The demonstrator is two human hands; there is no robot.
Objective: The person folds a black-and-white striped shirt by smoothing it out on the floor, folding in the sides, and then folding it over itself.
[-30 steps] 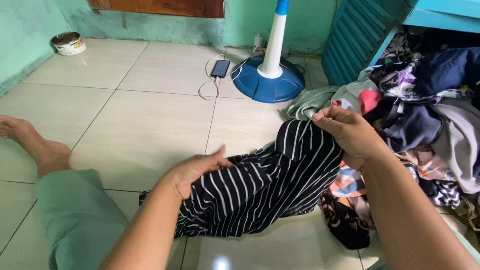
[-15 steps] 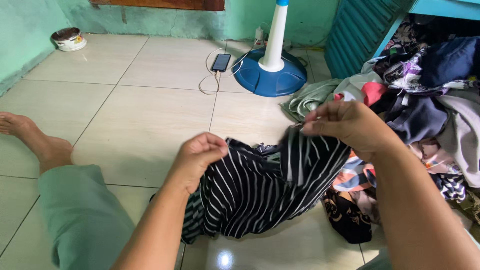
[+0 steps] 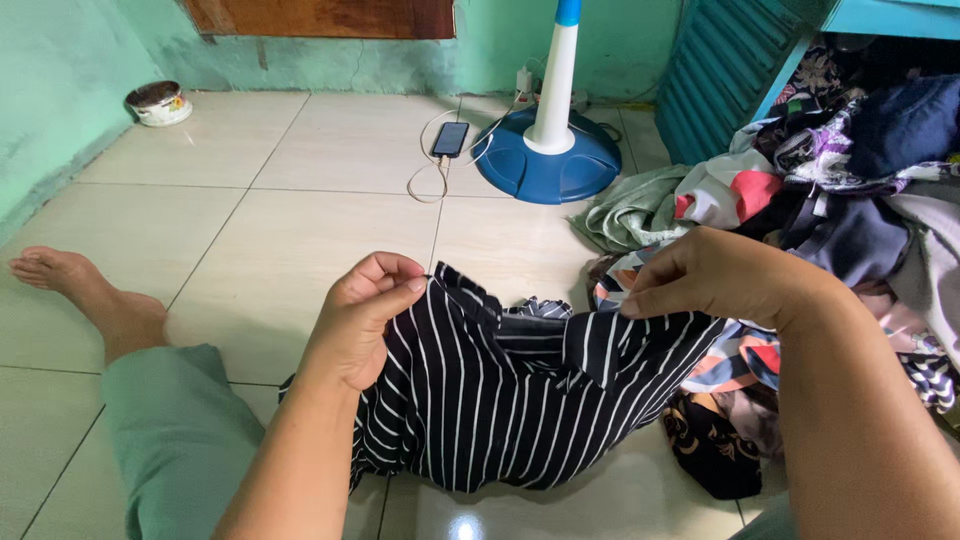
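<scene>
Left hand point(image 3: 365, 315) and right hand point(image 3: 715, 275) each pinch the top edge of a black-and-white striped garment point(image 3: 510, 395), stretched crosswise between them above the tiled floor point(image 3: 280, 240); laundry pile point(image 3: 850, 190) lies nearer the right hand.

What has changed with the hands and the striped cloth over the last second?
The left hand, which lay flat on the black-and-white striped garment, has closed into a pinch on its upper edge and lifted it. The right hand kept its grip on the other end but dropped lower, so the cloth now hangs spread between them. The clothes pile, fan base and phone stayed put.
</scene>
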